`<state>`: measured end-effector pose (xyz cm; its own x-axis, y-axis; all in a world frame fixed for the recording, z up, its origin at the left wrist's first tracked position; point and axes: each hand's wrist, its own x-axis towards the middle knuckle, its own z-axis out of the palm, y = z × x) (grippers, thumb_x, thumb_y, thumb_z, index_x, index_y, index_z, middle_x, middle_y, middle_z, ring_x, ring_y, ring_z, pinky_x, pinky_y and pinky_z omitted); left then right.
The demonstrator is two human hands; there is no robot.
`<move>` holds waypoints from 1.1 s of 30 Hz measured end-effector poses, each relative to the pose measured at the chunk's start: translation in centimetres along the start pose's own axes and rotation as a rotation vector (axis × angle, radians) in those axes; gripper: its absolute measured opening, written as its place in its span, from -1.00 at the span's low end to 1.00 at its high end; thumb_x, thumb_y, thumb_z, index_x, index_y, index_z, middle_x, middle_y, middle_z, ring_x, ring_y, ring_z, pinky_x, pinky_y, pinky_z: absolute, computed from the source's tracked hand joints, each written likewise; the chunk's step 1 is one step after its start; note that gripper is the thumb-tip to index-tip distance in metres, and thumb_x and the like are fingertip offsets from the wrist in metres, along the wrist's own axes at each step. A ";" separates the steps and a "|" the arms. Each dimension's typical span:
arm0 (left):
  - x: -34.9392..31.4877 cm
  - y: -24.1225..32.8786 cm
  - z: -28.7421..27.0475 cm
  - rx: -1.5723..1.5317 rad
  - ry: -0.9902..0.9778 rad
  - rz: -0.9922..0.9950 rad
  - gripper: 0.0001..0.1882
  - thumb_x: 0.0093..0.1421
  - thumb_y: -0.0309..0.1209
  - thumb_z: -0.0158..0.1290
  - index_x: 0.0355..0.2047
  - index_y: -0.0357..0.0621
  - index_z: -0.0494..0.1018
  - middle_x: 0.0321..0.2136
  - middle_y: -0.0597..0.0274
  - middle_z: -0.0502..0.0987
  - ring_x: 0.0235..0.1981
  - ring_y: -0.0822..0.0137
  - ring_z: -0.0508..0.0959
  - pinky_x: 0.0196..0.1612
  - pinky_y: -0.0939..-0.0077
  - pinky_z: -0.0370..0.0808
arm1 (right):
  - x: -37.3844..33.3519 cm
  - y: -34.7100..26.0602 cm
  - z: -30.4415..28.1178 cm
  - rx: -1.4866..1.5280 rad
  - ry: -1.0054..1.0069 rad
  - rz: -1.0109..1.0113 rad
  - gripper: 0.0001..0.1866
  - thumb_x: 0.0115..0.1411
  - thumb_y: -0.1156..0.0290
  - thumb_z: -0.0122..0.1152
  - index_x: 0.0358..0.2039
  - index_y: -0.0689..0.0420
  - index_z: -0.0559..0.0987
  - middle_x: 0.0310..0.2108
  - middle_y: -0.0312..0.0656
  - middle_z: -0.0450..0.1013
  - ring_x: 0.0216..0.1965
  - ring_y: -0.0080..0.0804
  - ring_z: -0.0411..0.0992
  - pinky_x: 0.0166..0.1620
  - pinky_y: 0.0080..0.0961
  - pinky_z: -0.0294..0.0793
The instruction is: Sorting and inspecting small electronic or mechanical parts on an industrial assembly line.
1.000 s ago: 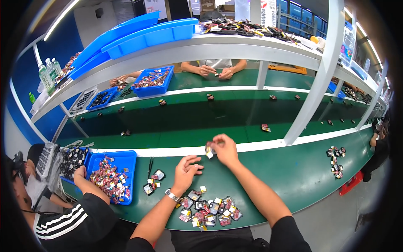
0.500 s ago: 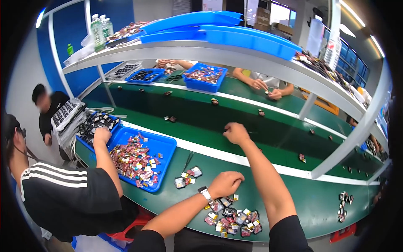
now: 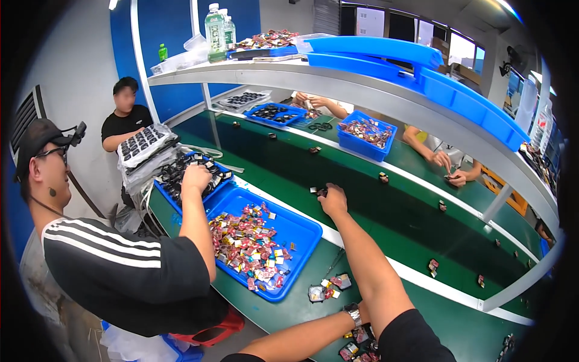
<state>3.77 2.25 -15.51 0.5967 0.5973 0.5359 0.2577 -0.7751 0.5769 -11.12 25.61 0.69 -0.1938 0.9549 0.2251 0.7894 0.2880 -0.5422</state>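
My right hand (image 3: 333, 199) reaches over the dark green belt (image 3: 386, 226), its fingers closed at a small electronic part (image 3: 314, 190) with a pale label. My left forearm, with a metal wristwatch (image 3: 352, 314), crosses beneath my right forearm, which hides most of the left hand and all its fingers. Close to that wrist, a heap of small electronic parts (image 3: 362, 347) in dark casings is partly covered by my arms. A smaller group of similar parts (image 3: 329, 288) lies on the green table, left of my right forearm.
At left, a co-worker's hand (image 3: 196, 178) reaches into a blue tray of black pieces (image 3: 224, 176). Beside it stands a blue tray (image 3: 307, 232) of reddish parts. A metal shelf (image 3: 356, 84) spans above the belt. Across it, another person's hands (image 3: 458, 175) handle a small piece.
The view has swung left. My right hand has come to the small part on the belt, its fingers now closing at it. My left hand has passed behind my right forearm.
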 end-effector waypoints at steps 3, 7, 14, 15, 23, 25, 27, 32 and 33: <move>1.2 3.5 -4.0 -0.548 0.107 -0.032 -0.71 0.26 -0.28 -0.08 -0.08 -0.14 0.36 -0.11 0.10 0.40 -0.01 0.29 0.36 0.12 0.39 0.25 | 0.2 2.3 -1.1 0.125 0.020 -0.032 -0.40 -0.08 0.32 0.42 0.02 0.18 0.50 -0.09 -0.02 0.52 -0.08 -0.17 0.50 0.04 -0.32 0.46; 4.3 8.5 -11.2 -0.093 -0.031 -0.194 -0.75 0.09 -0.41 0.06 -0.22 -0.23 0.50 -0.27 -0.07 0.57 -0.20 -0.11 0.54 -0.09 0.15 0.48 | -3.2 5.7 -7.5 0.545 -0.055 -0.180 -0.43 -0.06 0.43 0.41 0.01 0.23 0.49 -0.17 -0.12 0.55 -0.14 -0.33 0.52 -0.04 -0.42 0.49; 4.7 7.9 -13.8 -0.354 0.230 -0.485 -0.82 0.19 -0.50 0.00 -0.21 -0.23 0.52 -0.34 0.13 0.60 -0.49 0.39 0.55 -0.41 0.49 0.51 | -21.1 13.4 -24.6 0.500 -0.030 -0.060 -0.40 -0.06 0.53 0.39 0.06 0.11 0.46 -0.08 -0.24 0.53 -0.04 -0.46 0.47 -0.02 -0.49 0.43; 4.5 7.6 -14.2 -0.475 0.208 -0.558 -0.79 0.24 -0.46 -0.02 -0.15 -0.25 0.50 -0.32 0.14 0.60 -0.50 0.45 0.53 -0.44 0.56 0.50 | -23.9 14.0 -25.8 0.418 -0.026 -0.039 -0.41 -0.05 0.53 0.38 0.06 0.12 0.46 -0.08 -0.23 0.53 -0.04 -0.43 0.47 -0.01 -0.48 0.42; 5.4 9.6 -13.8 -0.997 -0.352 -0.702 -0.59 0.39 -0.28 -0.12 0.10 -0.34 0.35 -0.26 0.13 0.55 -0.38 0.43 0.57 -0.35 0.64 0.54 | -35.3 13.9 -25.7 0.284 -0.132 -0.151 -0.29 -0.04 0.54 0.34 0.18 0.09 0.34 0.00 -0.18 0.48 0.11 -0.14 0.32 0.16 -0.31 0.35; 5.3 9.7 -13.7 -1.021 -0.360 -0.701 -0.59 0.38 -0.30 -0.10 0.10 -0.34 0.35 -0.25 0.13 0.54 -0.37 0.43 0.57 -0.35 0.63 0.54 | -35.2 13.2 -25.6 0.263 -0.159 -0.189 -0.30 0.00 0.56 0.29 0.21 0.07 0.32 0.04 -0.14 0.43 0.12 -0.10 0.30 0.18 -0.28 0.33; 5.3 9.7 -13.6 -1.095 -0.288 -0.735 -0.59 0.34 -0.36 -0.04 0.12 -0.35 0.33 -0.20 0.13 0.54 -0.31 0.41 0.59 -0.27 0.58 0.59 | -35.0 13.5 -24.9 0.234 -0.134 -0.158 -0.34 0.02 0.57 0.27 0.18 0.04 0.35 0.07 -0.14 0.37 0.13 -0.10 0.29 0.18 -0.28 0.33; 5.5 10.4 -13.9 -1.083 -0.119 -0.712 -0.58 0.32 -0.44 -0.02 0.15 -0.35 0.30 -0.14 0.09 0.53 -0.20 0.34 0.60 -0.09 0.47 0.62 | -34.6 14.0 -23.6 0.215 0.058 -0.355 -0.53 0.03 0.56 0.25 0.01 0.05 0.50 0.05 -0.15 0.37 0.11 -0.12 0.31 0.15 -0.27 0.35; 5.5 10.4 -14.0 -1.086 -0.114 -0.705 -0.58 0.32 -0.45 -0.03 0.16 -0.35 0.28 -0.12 0.07 0.52 -0.17 0.33 0.60 -0.07 0.49 0.61 | -34.6 13.9 -23.4 0.167 0.086 -0.375 -0.60 0.02 0.56 0.27 -0.06 0.05 0.55 0.03 -0.17 0.38 0.10 -0.13 0.31 0.13 -0.27 0.37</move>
<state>-0.89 0.40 2.05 0.6606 0.7426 -0.1100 -0.1706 0.2912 0.9413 20.22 -5.13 4.28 -0.3946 0.7744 0.4946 0.5666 0.6288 -0.5325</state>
